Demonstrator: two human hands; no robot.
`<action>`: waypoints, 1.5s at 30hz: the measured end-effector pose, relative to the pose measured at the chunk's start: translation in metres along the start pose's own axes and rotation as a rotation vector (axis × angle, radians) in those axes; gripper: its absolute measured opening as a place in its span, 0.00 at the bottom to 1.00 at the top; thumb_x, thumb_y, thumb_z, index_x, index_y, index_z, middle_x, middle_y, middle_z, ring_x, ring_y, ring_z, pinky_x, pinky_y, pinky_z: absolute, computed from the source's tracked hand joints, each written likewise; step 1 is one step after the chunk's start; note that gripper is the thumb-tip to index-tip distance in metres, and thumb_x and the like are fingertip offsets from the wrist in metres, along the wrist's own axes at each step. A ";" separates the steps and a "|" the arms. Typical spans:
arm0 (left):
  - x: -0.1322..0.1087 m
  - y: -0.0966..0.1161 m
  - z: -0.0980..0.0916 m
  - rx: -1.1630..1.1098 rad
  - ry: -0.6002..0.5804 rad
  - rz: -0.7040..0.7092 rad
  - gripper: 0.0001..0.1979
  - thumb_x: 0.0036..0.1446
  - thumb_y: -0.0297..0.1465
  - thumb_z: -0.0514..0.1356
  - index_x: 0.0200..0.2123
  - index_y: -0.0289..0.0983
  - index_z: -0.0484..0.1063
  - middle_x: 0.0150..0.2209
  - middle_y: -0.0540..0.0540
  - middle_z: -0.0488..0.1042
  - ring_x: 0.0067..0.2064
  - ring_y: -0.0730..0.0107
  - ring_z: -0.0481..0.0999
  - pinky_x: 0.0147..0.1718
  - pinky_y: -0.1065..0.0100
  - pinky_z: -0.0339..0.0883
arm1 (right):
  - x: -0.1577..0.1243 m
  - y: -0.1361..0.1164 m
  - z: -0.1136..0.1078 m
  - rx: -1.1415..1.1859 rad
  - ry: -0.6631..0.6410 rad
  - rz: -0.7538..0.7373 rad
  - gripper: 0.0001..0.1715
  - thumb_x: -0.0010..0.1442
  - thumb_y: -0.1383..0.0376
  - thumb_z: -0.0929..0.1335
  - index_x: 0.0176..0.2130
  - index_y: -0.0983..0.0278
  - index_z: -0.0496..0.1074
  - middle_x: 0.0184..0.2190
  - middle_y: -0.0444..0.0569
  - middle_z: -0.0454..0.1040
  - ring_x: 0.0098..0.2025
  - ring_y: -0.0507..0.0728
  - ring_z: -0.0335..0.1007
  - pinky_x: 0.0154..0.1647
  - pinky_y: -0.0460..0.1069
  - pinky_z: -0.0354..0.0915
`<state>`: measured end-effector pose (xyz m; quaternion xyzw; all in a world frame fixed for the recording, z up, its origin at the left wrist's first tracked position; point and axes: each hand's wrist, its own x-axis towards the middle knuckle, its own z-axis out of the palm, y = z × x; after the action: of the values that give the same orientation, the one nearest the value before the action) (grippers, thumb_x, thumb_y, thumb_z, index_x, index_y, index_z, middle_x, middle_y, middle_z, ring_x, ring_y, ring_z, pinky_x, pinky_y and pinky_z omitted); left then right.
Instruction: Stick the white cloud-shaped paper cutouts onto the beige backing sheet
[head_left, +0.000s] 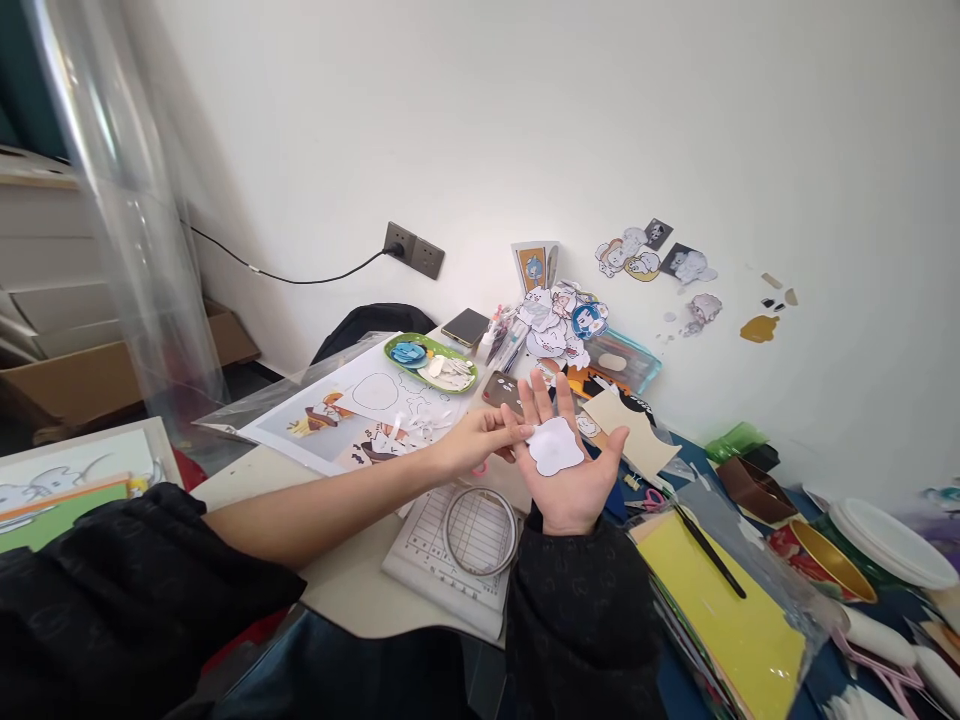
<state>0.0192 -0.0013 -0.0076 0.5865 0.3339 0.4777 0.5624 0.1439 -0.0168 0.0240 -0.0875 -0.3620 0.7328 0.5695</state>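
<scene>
My right hand (pixel 566 470) is held palm up over the table, fingers spread, with a white cloud-shaped paper cutout (pixel 555 446) lying on the palm. My left hand (pixel 480 438) reaches across from the left and its fingertips pinch the left edge of that cutout. Both forearms wear rolled-up black sleeves. Below the hands lie a ring of clear tape (pixel 480 528) on a lined pad (pixel 450 560) and a printed sheet (pixel 352 410) with shapes cut out of it.
A green plate (pixel 431 362) of scraps, a phone (pixel 466 326) and a heap of sticker cutouts (pixel 559 320) sit at the back. Yellow paper in a plastic sleeve (pixel 731 610), a black pen (pixel 709 550), bowls and plates (pixel 892 540) crowd the right. Clear film roll (pixel 112 200) stands at the left.
</scene>
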 end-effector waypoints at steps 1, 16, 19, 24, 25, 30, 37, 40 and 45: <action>0.000 -0.002 0.000 0.023 0.002 0.002 0.18 0.51 0.45 0.60 0.32 0.34 0.73 0.28 0.45 0.75 0.31 0.67 0.74 0.26 0.69 0.66 | 0.000 0.000 0.000 -0.013 0.001 0.001 0.41 0.54 0.37 0.51 0.51 0.56 0.70 0.58 0.49 0.64 0.62 0.59 0.54 0.61 0.59 0.50; -0.009 -0.001 -0.003 1.185 0.108 0.861 0.16 0.63 0.28 0.49 0.54 0.42 0.62 0.56 0.43 0.67 0.57 0.63 0.64 0.54 0.57 0.51 | 0.003 0.009 -0.014 -0.202 0.025 0.180 0.38 0.58 0.40 0.54 0.53 0.58 0.69 0.59 0.47 0.62 0.61 0.59 0.54 0.61 0.56 0.51; -0.008 -0.001 -0.004 1.169 0.099 0.803 0.14 0.63 0.29 0.48 0.49 0.41 0.66 0.52 0.44 0.72 0.54 0.63 0.67 0.53 0.58 0.52 | 0.004 0.009 -0.016 -0.233 0.029 0.180 0.38 0.58 0.40 0.54 0.53 0.58 0.69 0.59 0.47 0.62 0.62 0.58 0.54 0.61 0.54 0.51; -0.008 0.004 -0.011 1.177 0.046 0.728 0.11 0.63 0.32 0.48 0.38 0.42 0.70 0.40 0.45 0.76 0.47 0.64 0.70 0.51 0.57 0.54 | 0.006 0.009 -0.020 -0.299 0.033 0.216 0.36 0.59 0.42 0.54 0.54 0.59 0.68 0.60 0.46 0.60 0.64 0.56 0.49 0.63 0.52 0.47; -0.008 0.005 -0.012 1.176 0.035 0.724 0.11 0.63 0.32 0.47 0.37 0.42 0.70 0.39 0.46 0.76 0.46 0.64 0.70 0.51 0.57 0.54 | 0.006 0.009 -0.021 -0.308 0.043 0.223 0.35 0.59 0.42 0.55 0.54 0.59 0.68 0.60 0.47 0.60 0.64 0.55 0.49 0.63 0.52 0.46; -0.008 0.006 -0.013 1.093 0.003 0.645 0.13 0.63 0.35 0.47 0.34 0.44 0.71 0.36 0.47 0.75 0.41 0.65 0.70 0.51 0.57 0.53 | 0.009 0.003 -0.025 -0.277 0.094 0.116 0.38 0.58 0.41 0.54 0.52 0.62 0.69 0.61 0.49 0.58 0.64 0.56 0.50 0.64 0.53 0.42; -0.009 0.006 -0.013 1.060 0.084 0.704 0.12 0.62 0.34 0.49 0.34 0.43 0.71 0.34 0.48 0.76 0.37 0.67 0.70 0.46 0.59 0.56 | 0.012 -0.007 -0.034 -0.247 0.161 -0.031 0.36 0.59 0.43 0.55 0.50 0.64 0.71 0.59 0.52 0.62 0.62 0.55 0.54 0.64 0.52 0.42; -0.007 0.007 -0.011 0.949 0.246 0.645 0.10 0.60 0.36 0.52 0.32 0.41 0.71 0.32 0.47 0.76 0.36 0.66 0.70 0.44 0.59 0.57 | 0.012 -0.011 -0.040 -0.223 0.222 -0.095 0.35 0.59 0.43 0.56 0.48 0.65 0.72 0.58 0.52 0.64 0.61 0.56 0.57 0.64 0.52 0.45; -0.002 0.004 -0.002 0.428 0.319 0.271 0.15 0.56 0.44 0.55 0.31 0.38 0.68 0.28 0.48 0.71 0.29 0.70 0.67 0.29 0.67 0.62 | 0.015 -0.008 -0.043 -0.178 0.212 -0.057 0.36 0.58 0.42 0.55 0.48 0.63 0.72 0.58 0.52 0.63 0.61 0.58 0.56 0.63 0.56 0.47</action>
<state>0.0160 -0.0027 -0.0043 0.6486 0.4300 0.5531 0.2975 0.1681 0.0159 0.0020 -0.2043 -0.3654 0.6681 0.6152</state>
